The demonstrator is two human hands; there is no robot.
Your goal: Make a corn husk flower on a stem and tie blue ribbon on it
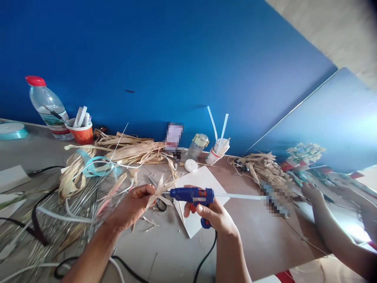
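My right hand (216, 216) is wrapped around the handle of a blue glue gun (188, 195), with fingers by its red trigger. A long translucent glue stick (240, 196) sticks out of its back end. In my left hand (134, 206) I pinch a small flower shape of pale dried husk (160, 192), its pointed petals spread. The gun's nozzle points left and meets the husk petals; whether glue is coming out I cannot tell. Below them lies a white sheet (203, 179), partly hidden by the gun, with black-handled scissors (161, 205) beside it.
Dried husks (132, 149) and thin wires (85, 204) cover the left side. Along the blue wall stand a bottle (48, 106), a red cup (82, 131), a glass jar (198, 146) and a cup of glue sticks (216, 153). At right, another person's arm (326, 220) reaches over the table.
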